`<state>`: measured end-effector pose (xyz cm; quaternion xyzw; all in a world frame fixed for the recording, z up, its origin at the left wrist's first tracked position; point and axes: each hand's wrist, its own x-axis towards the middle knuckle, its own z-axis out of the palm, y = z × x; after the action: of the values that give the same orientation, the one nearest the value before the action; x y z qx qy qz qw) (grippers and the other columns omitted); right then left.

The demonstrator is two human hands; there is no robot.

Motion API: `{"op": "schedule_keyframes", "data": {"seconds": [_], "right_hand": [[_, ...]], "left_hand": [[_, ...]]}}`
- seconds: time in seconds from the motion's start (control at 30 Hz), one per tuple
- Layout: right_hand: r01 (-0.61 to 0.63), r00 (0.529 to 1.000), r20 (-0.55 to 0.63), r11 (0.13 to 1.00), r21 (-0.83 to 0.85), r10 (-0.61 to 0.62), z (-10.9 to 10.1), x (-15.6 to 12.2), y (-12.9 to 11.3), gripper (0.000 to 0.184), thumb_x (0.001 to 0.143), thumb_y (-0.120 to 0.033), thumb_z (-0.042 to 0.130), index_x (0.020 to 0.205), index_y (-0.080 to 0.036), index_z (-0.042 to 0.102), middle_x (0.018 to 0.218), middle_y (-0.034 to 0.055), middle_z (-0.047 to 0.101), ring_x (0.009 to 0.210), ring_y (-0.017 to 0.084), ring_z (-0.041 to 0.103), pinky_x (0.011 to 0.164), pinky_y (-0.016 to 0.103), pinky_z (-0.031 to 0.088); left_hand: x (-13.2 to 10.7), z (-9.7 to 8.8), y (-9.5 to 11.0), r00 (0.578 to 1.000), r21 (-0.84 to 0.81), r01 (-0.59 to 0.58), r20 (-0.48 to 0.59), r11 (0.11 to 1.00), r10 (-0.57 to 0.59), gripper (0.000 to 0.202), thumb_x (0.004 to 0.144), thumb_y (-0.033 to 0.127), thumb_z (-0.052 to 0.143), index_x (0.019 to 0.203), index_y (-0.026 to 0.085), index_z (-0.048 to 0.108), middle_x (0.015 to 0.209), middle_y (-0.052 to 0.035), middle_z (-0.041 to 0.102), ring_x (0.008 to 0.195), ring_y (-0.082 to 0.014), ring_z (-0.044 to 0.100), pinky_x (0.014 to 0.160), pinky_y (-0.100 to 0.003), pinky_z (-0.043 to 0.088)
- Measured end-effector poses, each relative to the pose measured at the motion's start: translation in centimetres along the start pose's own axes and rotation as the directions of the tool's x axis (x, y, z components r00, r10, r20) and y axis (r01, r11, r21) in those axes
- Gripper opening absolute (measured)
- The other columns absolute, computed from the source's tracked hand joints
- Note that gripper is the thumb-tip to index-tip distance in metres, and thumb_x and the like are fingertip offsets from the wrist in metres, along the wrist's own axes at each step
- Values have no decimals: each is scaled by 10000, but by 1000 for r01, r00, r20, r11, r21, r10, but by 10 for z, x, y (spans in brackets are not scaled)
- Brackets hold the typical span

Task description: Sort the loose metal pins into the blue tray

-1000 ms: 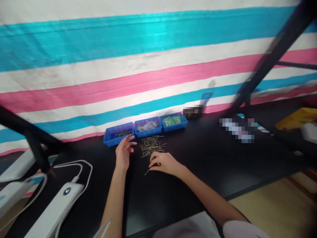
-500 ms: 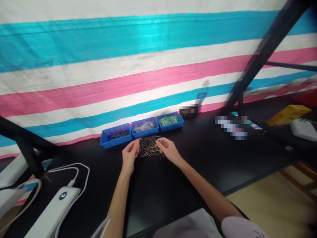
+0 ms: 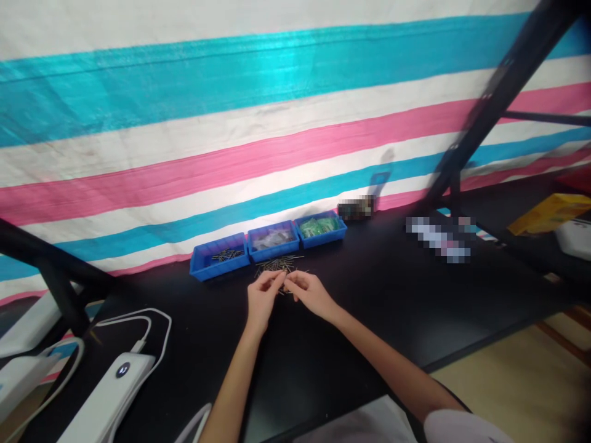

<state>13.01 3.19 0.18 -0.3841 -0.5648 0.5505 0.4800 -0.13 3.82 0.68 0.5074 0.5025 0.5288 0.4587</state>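
A black table [image 3: 415,307] stands against a striped tarp [image 3: 231,123], beside black frame struts [image 3: 489,117].

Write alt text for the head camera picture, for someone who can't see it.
The left hand and right hand meet fingertip to fingertip at the near edge of a pile of thin metal pins on a black table. Behind the pile, three blue trays stand in a row against a pink, blue and white striped sheet.

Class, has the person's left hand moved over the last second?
Yes. The left hand shifted right, from the left blue tray to before the middle blue tray.
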Motion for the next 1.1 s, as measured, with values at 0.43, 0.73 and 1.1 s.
{"op": "schedule_keyframes", "data": {"seconds": [0.43, 0.73, 1.1], "right_hand": [[14, 977, -210, 998, -56, -26, -13, 5, 2, 233, 719, -375, 623, 793, -155, 638, 700, 17, 602, 498, 92, 484, 443, 205, 388], [16, 971, -236, 992, -128, -46, -12, 5, 6, 235, 730, -375, 624, 789, -149, 652, 718, 24, 610, 539, 106, 510, 470, 210, 397], [-46, 981, -193, 990, -131, 20, -10, 4, 9, 230, 769, -369, 570, 845, -163, 637, 756, 20, 613, 569, 108, 530, 498, 210, 434]], "left_hand": [[-1, -4, 5, 985, 110, 27, 165, 994, -46, 231, 649, 362, 683, 754, 157, 671, 571, 17, 556, 502, -86, 448, 481, -206, 344], [11, -32, 9, 997, -70, 80, -12, 994, -81, 279, 634, 346, 707, 817, 140, 660, 515, 31, 543, 410, -50, 399, 393, -175, 257], [30, -59, -2, 957, -271, 17, -275, 962, -95, 475, 554, 333, 750, 995, 182, 657, 1045, -103, 645, 613, -102, 597, 381, -151, 298]]}}
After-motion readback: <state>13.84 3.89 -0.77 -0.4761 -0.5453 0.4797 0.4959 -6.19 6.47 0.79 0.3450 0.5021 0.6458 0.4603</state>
